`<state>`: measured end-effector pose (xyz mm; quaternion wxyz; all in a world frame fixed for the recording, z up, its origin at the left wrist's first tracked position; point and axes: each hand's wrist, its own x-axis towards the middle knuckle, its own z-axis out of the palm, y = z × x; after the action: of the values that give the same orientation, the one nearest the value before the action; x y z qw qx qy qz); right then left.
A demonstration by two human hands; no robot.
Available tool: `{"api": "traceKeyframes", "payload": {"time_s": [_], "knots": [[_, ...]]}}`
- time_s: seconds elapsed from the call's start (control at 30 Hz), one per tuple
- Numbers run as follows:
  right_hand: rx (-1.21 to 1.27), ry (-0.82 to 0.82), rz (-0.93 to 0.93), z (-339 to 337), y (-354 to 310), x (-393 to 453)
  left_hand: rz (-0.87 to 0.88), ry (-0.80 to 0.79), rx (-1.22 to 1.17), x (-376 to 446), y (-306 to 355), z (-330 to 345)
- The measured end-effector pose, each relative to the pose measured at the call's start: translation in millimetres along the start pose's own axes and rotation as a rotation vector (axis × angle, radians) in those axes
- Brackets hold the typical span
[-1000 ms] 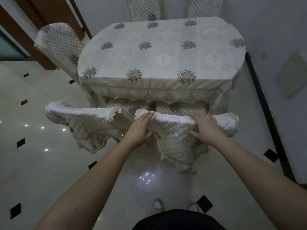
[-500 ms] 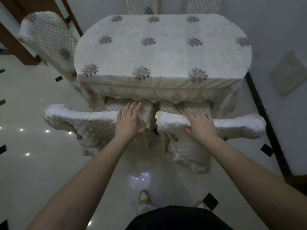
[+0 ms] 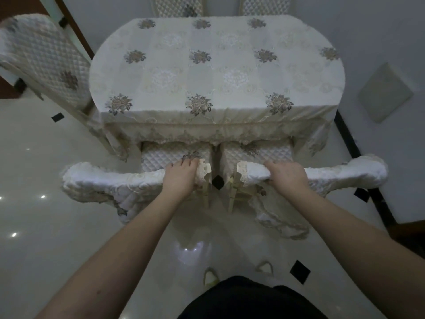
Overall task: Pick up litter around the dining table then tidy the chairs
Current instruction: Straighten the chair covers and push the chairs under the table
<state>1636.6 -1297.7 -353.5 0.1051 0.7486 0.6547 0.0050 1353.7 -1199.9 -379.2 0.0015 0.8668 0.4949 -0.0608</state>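
A: From the head view, how are the hands placed?

B: Both arms reach straight out toward twelve o'clock. The left hand (image 3: 181, 178) lies over the top rail of the left chair (image 3: 110, 183), fingers curled over its far edge and gripping the padded cover near the inner end. The right hand (image 3: 286, 174) grips the top rail of the right chair (image 3: 345, 171) the same way, fingers wrapped over the front.

A: Where do those chairs sit?

B: Side by side at the desk's (image 3: 216, 65) six o'clock edge, a narrow gap between them, their quilted seats tucked partly under the lace hem of the tablecloth.

A: Anything else around?

B: A third chair (image 3: 46, 58) stands at the desk's nine o'clock end, tilted in view and blurred. Two more chair backs (image 3: 177, 5) show at twelve o'clock. A wall runs along three o'clock, with a pale square panel (image 3: 385, 90) on it. The glossy floor (image 3: 46, 226) carries small black diamond tiles; the person's shoes (image 3: 210, 276) show at six o'clock.
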Motion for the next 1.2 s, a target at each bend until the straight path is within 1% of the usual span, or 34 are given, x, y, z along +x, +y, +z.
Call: {"api": "traceKeyframes", "payload": {"time_s": [0.07, 0.13, 0.23, 0.43, 0.67, 1.07, 1.2], "knots": [[-0.021, 0.019, -0.023, 1, 1, 0, -0.016, 0.017, 0.05, 5, 0, 2], [-0.024, 0.043, -0.037, 4, 3, 0, 0.001, 0.013, 0.096, 7, -2, 5], [-0.043, 0.041, -0.052, 5, 4, 2, 0.031, 0.059, 0.116, 10, -6, 11], [-0.04, 0.067, -0.083, 8, 5, 6, 0.021, 0.037, 0.141, 12, -3, 12], [-0.016, 0.091, -0.111, 14, 8, 9, 0.017, 0.063, 0.104, 16, -2, 13], [0.031, 0.137, -0.155, 13, 10, 10, -0.005, 0.022, 0.113, 9, 1, 10], [0.043, 0.204, -0.194, 18, 13, 12, 0.011, 0.061, 0.118, 10, 5, 10]]}}
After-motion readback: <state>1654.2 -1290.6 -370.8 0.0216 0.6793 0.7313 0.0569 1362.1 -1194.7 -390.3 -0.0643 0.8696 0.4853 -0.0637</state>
